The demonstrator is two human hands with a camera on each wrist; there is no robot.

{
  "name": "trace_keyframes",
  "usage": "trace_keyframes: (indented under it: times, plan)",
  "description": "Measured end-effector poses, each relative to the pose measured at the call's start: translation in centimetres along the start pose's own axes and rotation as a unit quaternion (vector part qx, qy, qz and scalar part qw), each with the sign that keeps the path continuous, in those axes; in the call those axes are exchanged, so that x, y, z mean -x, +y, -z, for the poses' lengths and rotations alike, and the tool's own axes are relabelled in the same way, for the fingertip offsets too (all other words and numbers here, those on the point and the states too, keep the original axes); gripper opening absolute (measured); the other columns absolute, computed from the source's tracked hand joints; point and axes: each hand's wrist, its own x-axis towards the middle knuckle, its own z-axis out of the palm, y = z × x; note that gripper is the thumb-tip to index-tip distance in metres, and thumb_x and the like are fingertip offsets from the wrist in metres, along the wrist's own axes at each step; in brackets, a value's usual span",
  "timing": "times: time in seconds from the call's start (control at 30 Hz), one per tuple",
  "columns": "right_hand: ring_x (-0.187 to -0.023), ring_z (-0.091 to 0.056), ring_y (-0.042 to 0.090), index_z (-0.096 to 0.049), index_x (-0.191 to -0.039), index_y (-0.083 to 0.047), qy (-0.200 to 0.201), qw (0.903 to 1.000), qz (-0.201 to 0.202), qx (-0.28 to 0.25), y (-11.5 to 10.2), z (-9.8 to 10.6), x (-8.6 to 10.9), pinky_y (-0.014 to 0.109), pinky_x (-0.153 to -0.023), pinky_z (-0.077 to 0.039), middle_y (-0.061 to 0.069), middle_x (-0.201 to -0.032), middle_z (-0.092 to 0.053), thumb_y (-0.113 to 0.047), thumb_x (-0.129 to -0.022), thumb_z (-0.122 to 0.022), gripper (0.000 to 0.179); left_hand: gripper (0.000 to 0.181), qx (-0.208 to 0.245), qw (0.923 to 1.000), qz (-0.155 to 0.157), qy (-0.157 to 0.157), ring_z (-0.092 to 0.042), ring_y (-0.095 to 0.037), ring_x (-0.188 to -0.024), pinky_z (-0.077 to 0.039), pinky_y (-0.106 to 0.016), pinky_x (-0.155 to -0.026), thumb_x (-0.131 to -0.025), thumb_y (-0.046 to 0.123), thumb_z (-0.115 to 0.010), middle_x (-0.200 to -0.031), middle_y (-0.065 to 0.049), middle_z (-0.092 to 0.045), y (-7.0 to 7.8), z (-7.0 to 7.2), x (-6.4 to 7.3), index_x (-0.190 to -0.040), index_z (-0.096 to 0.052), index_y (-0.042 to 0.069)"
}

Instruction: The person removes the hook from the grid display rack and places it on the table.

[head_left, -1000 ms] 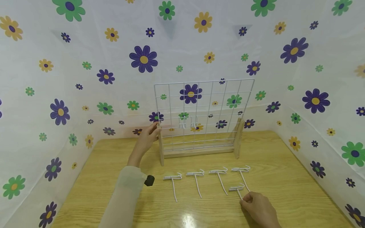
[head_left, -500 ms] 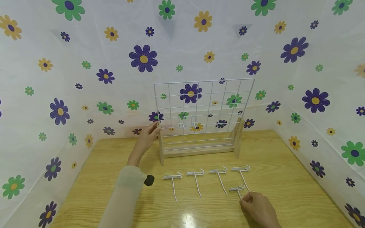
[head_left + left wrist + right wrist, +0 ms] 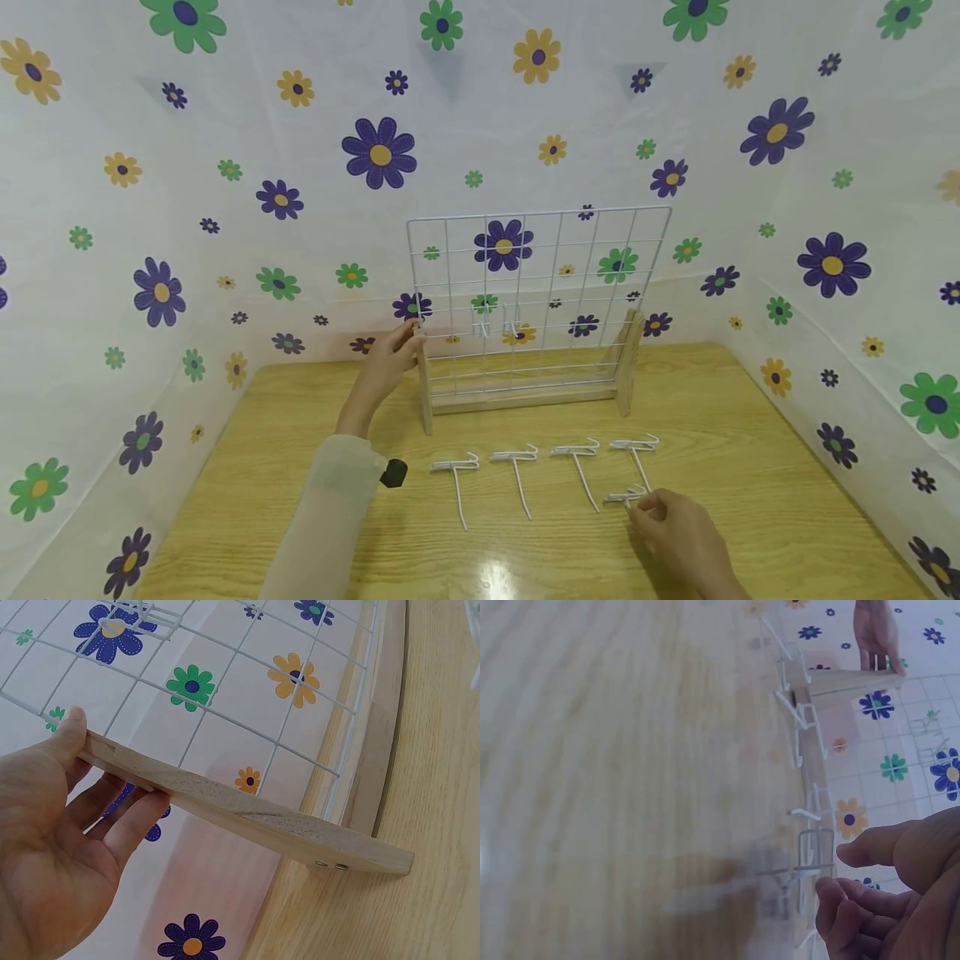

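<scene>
In the head view my left hand [image 3: 388,360] grips the top of the left wooden upright [image 3: 423,379] of a white wire grid rack [image 3: 540,292]. The left wrist view shows my thumb on one side of that wood [image 3: 225,802] and fingers on the other. Low on the right, my right hand [image 3: 682,533] is at a white wire display hook [image 3: 621,497] on the table. In the right wrist view, thumb and forefinger are parted right at the hook's wire loop [image 3: 817,849]. Much of its prong is hidden behind my hand in the head view.
A row of white wire hooks [image 3: 513,456] lies before the rack, the rightmost hook [image 3: 633,445] just beyond my right hand. Two small hooks [image 3: 512,323] hang on the grid. Flower-printed cloth [image 3: 300,250] encloses the wooden table [image 3: 300,400] at the back and sides.
My right hand has moved slightly forward, from the prong's end toward the hook's base, and its fingertips look less tightly closed. The hook and my left hand stay in place.
</scene>
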Motion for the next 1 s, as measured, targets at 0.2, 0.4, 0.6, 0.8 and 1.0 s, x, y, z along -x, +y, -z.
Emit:
trace_keyframes:
  times: [0.2, 0.4, 0.6, 0.8, 1.0]
  plan:
    - [-0.061, -0.059, 0.012, -0.074, -0.1, -0.001, 0.016, 0.9997, 0.02, 0.002, -1.0, 0.6, -0.6, 0.024, -0.047, -0.05, 0.001, -0.084, -0.073, -0.023, -0.095, -0.074, 0.022, 0.061, -0.003, 1.0, 0.001, -0.004, -0.047, -0.04, -0.141, -0.051, -0.045, -0.108, -0.11, 0.036, -0.052, -0.157, -0.022, -0.043, 0.1, 0.0, 0.0, -0.161, -0.035, 0.007]
    - [-0.065, -0.062, 0.013, -0.075, -0.106, 0.001, 0.044, 0.9975, 0.055, -0.002, -2.6, 1.2, -1.4, 0.023, -0.047, -0.049, 0.005, -0.088, -0.074, -0.022, -0.097, -0.073, 0.025, 0.059, -0.003, 1.0, 0.003, -0.002, -0.047, -0.04, -0.141, -0.052, -0.044, -0.107, -0.11, 0.034, -0.052, -0.156, -0.023, -0.044, 0.1, 0.0, 0.0, -0.161, -0.036, 0.006]
    - [-0.071, -0.067, 0.014, -0.074, -0.106, 0.002, 0.082, 0.9914, 0.1, -0.022, -5.1, 1.6, -2.5, 0.023, -0.051, -0.054, 0.007, -0.09, -0.074, -0.02, -0.099, -0.072, 0.023, 0.059, -0.004, 1.0, 0.004, -0.002, -0.047, -0.041, -0.14, -0.051, -0.044, -0.108, -0.111, 0.033, -0.051, -0.156, -0.024, -0.043, 0.2, 0.0, 0.0, -0.161, -0.035, 0.006]
    - [-0.068, -0.063, 0.013, -0.074, -0.109, 0.001, 0.103, 0.9862, 0.12, -0.048, -8.1, 1.9, -3.9, 0.023, -0.048, -0.05, 0.007, -0.092, -0.075, -0.021, -0.1, -0.07, 0.025, 0.059, -0.003, 1.0, 0.002, -0.002, -0.047, -0.04, -0.14, -0.051, -0.044, -0.108, -0.111, 0.032, -0.051, -0.156, -0.023, -0.044, 0.3, 0.0, 0.0, -0.161, -0.035, 0.006]
    - [-0.068, -0.062, 0.013, -0.075, -0.11, -0.001, 0.114, 0.9817, 0.143, -0.054, -10.9, 2.0, -5.0, 0.024, -0.048, -0.047, 0.006, -0.092, -0.075, -0.022, -0.1, -0.069, 0.024, 0.06, 0.0, 1.0, -0.001, -0.003, -0.047, -0.04, -0.14, -0.052, -0.043, -0.107, -0.11, 0.034, -0.051, -0.156, -0.024, -0.043, 0.2, 0.0, 0.1, -0.161, -0.035, 0.006]
